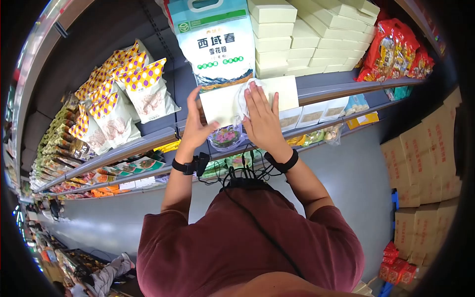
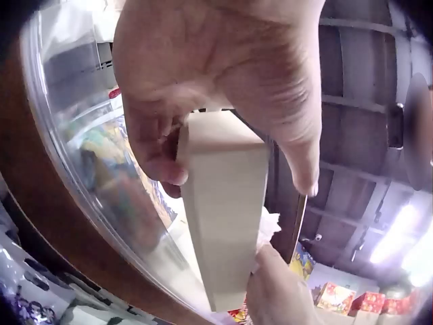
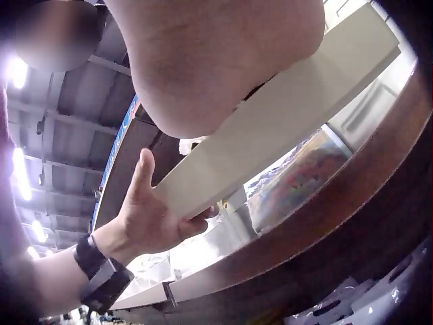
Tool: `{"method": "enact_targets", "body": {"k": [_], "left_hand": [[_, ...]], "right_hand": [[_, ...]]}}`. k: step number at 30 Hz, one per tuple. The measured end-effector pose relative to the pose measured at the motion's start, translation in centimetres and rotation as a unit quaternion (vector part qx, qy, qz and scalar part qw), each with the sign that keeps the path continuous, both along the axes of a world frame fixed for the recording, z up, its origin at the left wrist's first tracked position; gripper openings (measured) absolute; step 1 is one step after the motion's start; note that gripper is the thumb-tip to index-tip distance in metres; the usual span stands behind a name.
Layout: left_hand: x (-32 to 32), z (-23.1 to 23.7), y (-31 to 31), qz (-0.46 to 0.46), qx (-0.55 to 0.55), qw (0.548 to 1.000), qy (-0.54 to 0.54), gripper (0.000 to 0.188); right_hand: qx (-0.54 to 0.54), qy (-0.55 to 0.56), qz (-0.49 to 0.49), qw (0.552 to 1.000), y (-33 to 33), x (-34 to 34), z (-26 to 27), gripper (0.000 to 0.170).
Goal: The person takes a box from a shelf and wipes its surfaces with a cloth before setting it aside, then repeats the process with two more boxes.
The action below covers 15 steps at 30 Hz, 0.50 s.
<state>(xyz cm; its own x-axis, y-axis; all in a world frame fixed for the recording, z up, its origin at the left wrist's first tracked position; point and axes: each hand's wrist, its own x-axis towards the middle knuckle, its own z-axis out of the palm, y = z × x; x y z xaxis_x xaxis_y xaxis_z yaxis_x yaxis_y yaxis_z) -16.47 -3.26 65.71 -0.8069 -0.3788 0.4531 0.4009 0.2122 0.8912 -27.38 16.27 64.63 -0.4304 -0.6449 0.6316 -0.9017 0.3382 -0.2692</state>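
A long pale cream box (image 1: 216,105) lies across the front of the shelf, below a large flour bag (image 1: 225,49). At its left end my left hand (image 1: 194,127) holds the box. The left wrist view shows the fingers curled at one side of that end, while the thumb stretches out along the other. My right hand (image 1: 263,119) lies on the box's broad face with straight fingers, pressing a crumpled white cloth (image 1: 241,103) against it. Much of the cloth is hidden under the palm. In the right wrist view the box's narrow side (image 3: 270,135) runs below the right hand.
Stacked cream boxes (image 1: 272,44) stand behind to the right, beside red packages (image 1: 391,49). White bags with dotted tops (image 1: 148,94) are on the left. A raised shelf edge (image 1: 326,92) runs along the front. Brown cartons (image 1: 420,158) stand at the far right.
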Motion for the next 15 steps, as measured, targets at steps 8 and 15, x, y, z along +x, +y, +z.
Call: {"method": "enact_targets", "body": {"k": [8, 15], "left_hand": [[-0.5, 1.8, -1.5, 0.004, -0.221, 0.963, -0.156, 0.122], [-1.4, 0.4, -3.4, -0.006, -0.182, 0.978, -0.099, 0.089]], "right_hand": [[0.006, -0.014, -0.020, 1.000, -0.6, 0.3, -1.1, 0.072], [0.006, -0.006, -0.015, 1.000, -1.4, 0.2, -0.7, 0.072]]}}
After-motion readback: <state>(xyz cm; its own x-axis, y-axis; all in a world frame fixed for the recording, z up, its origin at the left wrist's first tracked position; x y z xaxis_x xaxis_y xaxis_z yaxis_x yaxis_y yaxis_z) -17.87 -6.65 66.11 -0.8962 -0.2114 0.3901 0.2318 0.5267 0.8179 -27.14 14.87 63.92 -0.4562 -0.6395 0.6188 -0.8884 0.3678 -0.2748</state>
